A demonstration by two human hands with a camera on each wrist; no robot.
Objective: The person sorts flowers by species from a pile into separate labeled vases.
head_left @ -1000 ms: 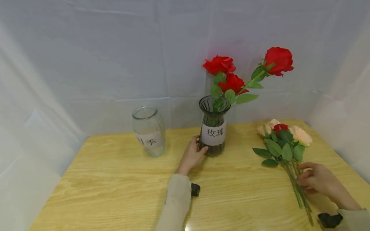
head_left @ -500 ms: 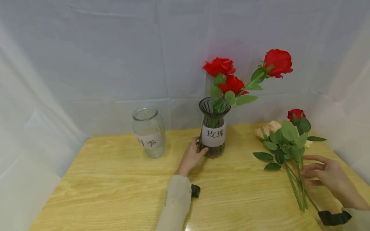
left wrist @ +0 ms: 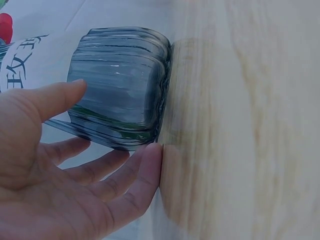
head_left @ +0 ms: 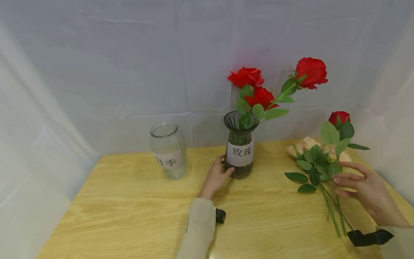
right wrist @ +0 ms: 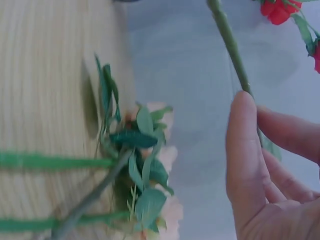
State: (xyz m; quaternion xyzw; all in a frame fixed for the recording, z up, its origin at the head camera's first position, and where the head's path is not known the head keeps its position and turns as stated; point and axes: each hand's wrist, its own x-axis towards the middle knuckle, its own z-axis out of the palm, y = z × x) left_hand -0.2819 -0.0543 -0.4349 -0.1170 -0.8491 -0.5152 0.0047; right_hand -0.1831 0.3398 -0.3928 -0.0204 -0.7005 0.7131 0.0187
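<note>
In the head view my left hand (head_left: 215, 178) holds the lower side of a dark fluted glass vase (head_left: 238, 172). The left wrist view shows the thumb on one side of its base (left wrist: 117, 85) and the fingers curled along the other. Several red roses (head_left: 247, 76) stand in this vase, which bears a white paper label (head_left: 240, 154). At the right, my right hand (head_left: 368, 190) pinches the green stem (right wrist: 231, 47) of another red rose (head_left: 339, 118) between thumb and fingers. This rose is upright, its head raised above the peach flowers (head_left: 310, 142) lying on the table.
A clear glass vase (head_left: 168, 144) with a white label stands left of the dark one, with no flowers in it. Green stems (head_left: 331, 212) of the lying flowers reach toward the front of the wooden table (head_left: 136, 208). White sheeting (head_left: 129, 72) hangs behind.
The right hand has lifted the red rose up from among the peach flowers, moving slightly up and right. My left hand stays at the dark vase.
</note>
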